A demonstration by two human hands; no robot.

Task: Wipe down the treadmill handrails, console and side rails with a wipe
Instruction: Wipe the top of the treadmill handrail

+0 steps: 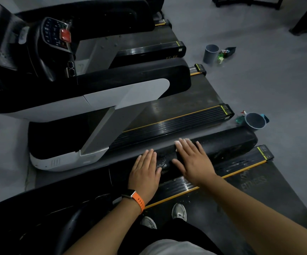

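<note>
I stand on a treadmill belt (pixel 259 196) and face its long black left handrail (pixel 228 142). My left hand (pixel 144 172), with an orange-strapped watch on the wrist, lies flat on the handrail with straight fingers. My right hand (pixel 193 159) lies flat just to its right, fingers spread. A sliver of white wipe (pixel 178 143) shows under its fingertips. The rail between my hands bears a wet, smeared patch (pixel 164 163). The ribbed side rail (pixel 178 184) with a yellow stripe runs under my right wrist.
Two more treadmills stand to the left, the far one with a console (pixel 57 34) and red stop button. On the grey floor sit a grey bucket (pixel 255 121) with a spray bottle (pixel 241 117), and a second bucket (pixel 210 53) with a green bottle (pixel 220 58). My shoes (pixel 179 211) rest on the belt.
</note>
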